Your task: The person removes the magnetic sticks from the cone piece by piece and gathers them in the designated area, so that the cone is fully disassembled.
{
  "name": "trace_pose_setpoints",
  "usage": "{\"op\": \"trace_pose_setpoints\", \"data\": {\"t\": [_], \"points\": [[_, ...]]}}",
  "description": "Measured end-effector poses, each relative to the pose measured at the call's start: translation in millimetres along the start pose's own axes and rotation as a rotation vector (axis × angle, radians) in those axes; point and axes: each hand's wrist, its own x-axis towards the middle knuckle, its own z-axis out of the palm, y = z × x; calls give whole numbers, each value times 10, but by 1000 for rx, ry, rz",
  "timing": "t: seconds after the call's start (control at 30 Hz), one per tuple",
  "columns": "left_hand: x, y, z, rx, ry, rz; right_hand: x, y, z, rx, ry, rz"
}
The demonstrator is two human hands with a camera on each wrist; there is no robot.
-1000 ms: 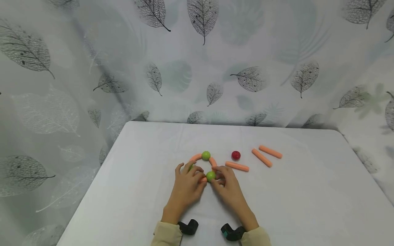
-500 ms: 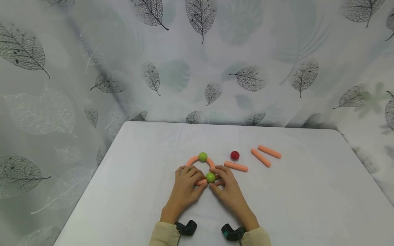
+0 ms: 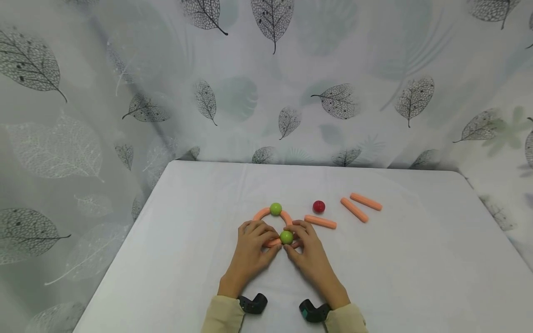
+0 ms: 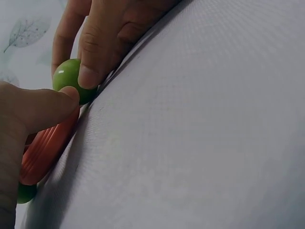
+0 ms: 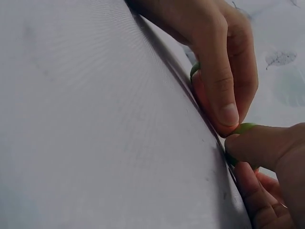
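Right wrist unit [image 3: 315,311]: black, with a teal patch too small to read.
Left wrist unit [image 3: 254,303]: black too, below the cuff-end of the left hand.
Backdrop [image 3: 233,64]: leaf-print cloth, behind red ball [image 3: 319,206].
Table [image 3: 416,259]: white, red ball resting on it.
Near stick [image 3: 320,221]: orange, straight, just in front of red ball.
Paired sticks [image 3: 354,209]: two, orange, right of red ball.
Ring [image 3: 261,213]: bent orange sticks and green balls, left of red ball; back green ball [image 3: 275,209] roughly level with it.
In the way: both hands, covering the ring's left and right sides in head view.
Left hand [image 3: 254,245]: fingers narrow, pinching front stick [image 3: 273,243], front-left of red ball.
Right hand [image 3: 309,252]: fingers narrow, thumb and finger pinching front green ball [image 3: 286,237], front-left of red ball.
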Motion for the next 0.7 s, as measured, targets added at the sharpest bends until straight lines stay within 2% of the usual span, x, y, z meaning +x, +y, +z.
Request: {"op": "trace_pose_setpoints", "data": {"t": [0.1,0.33,0.47,0.7], "points": [[2,1,-1,-6,1,-1,5,-1,-6,-8,1,0],[12,-14,5,5,50,31,-23,-38,-19,-106,-11,29],[9,-23,6,19,45,25,-27,-53,-24,-114,-26,56],[9,-25,6,-3,54,34,-33,-41,-39,-125,-29,44]]}}
